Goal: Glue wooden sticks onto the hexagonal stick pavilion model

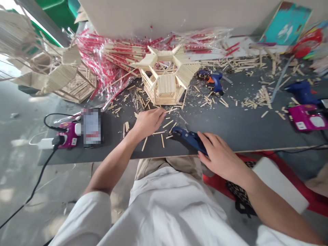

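My left hand [151, 120] is closed in a pinch low over the table, its fingertips at a short, thin wooden stick [172, 110]. Other cut sticks [162, 140] lie loosely fanned out just below it. Wrapped in my right hand [217, 153] is a blue hand cutter [188, 137], its head pointing left toward those sticks. Directly beyond my left hand stands a small model [166, 83] built from wooden sticks, with flared roof panels around a six-sided opening.
A larger stick model [58, 75] stands at left, beside red-and-clear plastic packs of sticks [112, 51]. Blue glue guns [217, 82] and stick scraps [261, 97] lie to the right. Purple power strips [68, 135] with cords and a phone [92, 127] sit near the edges.
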The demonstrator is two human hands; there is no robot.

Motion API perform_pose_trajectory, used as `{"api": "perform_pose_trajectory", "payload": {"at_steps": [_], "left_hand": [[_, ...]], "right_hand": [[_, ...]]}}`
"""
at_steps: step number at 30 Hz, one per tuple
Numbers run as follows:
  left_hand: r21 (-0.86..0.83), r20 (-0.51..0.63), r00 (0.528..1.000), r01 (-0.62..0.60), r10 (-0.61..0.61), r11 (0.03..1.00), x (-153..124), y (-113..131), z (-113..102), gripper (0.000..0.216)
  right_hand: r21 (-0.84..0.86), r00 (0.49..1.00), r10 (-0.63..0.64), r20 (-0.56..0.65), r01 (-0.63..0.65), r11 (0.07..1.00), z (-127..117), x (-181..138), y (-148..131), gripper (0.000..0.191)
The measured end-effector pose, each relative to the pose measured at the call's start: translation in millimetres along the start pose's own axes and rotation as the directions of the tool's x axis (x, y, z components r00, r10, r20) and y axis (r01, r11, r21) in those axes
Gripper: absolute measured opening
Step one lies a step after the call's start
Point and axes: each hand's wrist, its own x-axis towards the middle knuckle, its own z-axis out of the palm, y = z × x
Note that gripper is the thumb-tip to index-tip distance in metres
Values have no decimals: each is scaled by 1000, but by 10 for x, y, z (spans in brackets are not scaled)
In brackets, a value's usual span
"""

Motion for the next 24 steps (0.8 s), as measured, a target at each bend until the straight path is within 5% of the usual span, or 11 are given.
{"api": "perform_pose_trajectory", "payload": {"at_steps": [3, 8, 16, 24], "left_hand": [[-65, -13, 1000, -16, 15, 998, -10, -17, -10, 39], [-114, -12, 1000, -16, 14, 993, -22, 21, -12, 40], [9, -67, 998, -9, 9, 1000, -67, 98, -22, 40], [36, -68, 998, 5, -2, 999, -129, 182, -69, 41]], "right_hand": [[189, 989, 145, 0, -143, 972, -79, 69, 93, 52], [577, 950, 237, 202, -311, 755, -204, 349, 167, 32], [645, 980, 195, 27, -166, 746, -196, 628, -165, 36], [664, 985, 170, -5, -124, 738, -170, 726, -358, 43]]}}
